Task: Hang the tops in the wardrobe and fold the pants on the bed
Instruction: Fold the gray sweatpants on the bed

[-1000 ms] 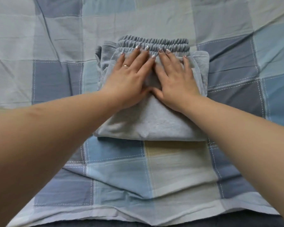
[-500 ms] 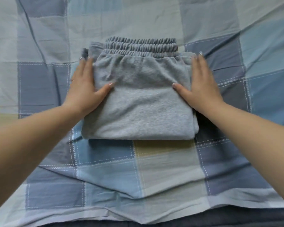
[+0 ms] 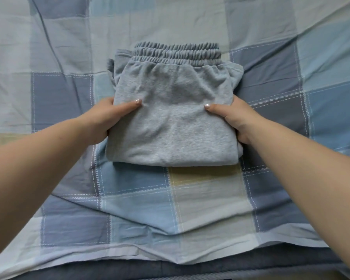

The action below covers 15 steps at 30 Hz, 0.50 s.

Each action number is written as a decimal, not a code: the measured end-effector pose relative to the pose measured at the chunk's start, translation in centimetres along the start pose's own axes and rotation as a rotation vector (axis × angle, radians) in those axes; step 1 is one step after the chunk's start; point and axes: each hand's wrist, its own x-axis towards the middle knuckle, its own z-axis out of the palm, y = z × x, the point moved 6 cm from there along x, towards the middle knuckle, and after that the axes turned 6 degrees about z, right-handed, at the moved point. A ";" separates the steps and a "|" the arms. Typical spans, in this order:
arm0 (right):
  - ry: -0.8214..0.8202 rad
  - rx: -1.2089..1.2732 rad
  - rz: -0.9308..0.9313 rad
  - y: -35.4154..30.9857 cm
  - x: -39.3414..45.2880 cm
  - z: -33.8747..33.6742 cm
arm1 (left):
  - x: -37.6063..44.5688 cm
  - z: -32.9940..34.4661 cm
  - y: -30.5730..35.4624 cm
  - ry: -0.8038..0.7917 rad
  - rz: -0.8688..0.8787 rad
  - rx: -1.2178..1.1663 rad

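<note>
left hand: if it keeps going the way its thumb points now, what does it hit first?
The left hand grips the left edge of the folded grey pants, thumb on top pointing right. Going straight on, it likely slides across the top of the pants toward the right hand, whose thumb lies opposite.

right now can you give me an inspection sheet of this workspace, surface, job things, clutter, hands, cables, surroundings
surface: blue, grey and pale yellow checked cotton bedsheet, creased, covering the bed
job's things: grey fleece sweatpants with gathered elastic waistband, folded into a compact rectangle, waistband at the far edge, lying on the sheet; no tops or wardrobe in view
clutter: nothing seen
hands: left hand grips the left side of the fold, thumb on top; right hand grips the right side, thumb on top; other fingers hidden under the fabric
cables: nothing seen
surroundings: dark blue-grey fabric strip along the sheet's near edge
</note>
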 end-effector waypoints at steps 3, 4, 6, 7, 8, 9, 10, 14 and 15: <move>-0.036 0.019 -0.002 0.0 -1.2 -0.1 | -1.1 0.9 0.5 -0.027 -0.032 -0.023; -0.045 0.034 -0.005 -0.1 -1.9 -0.1 | -1.6 1.2 0.9 -0.021 -0.021 -0.039; -0.050 0.064 -0.009 0.0 -3.5 -0.3 | -2.9 1.3 1.7 -0.009 0.006 -0.062; -0.053 0.083 -0.012 -0.1 -4.7 -0.4 | -3.7 1.1 2.3 -0.018 0.019 -0.063; -0.058 0.104 -0.010 -0.2 -5.8 -0.4 | -4.5 0.9 2.9 -0.033 0.030 -0.066; -0.061 0.125 -0.008 -0.4 -7.0 -0.3 | -5.4 0.6 3.5 -0.047 0.045 -0.075; -0.052 0.140 -0.015 -0.9 -8.8 -0.3 | -6.6 0.3 4.3 -0.068 0.062 -0.084; 0.000 0.229 -0.096 -3.0 -16.6 -0.3 | -11.9 -0.2 8.2 -0.200 0.154 -0.132; 0.023 0.249 -0.113 -3.4 -18.8 -0.3 | -13.4 -0.4 9.2 -0.229 0.174 -0.133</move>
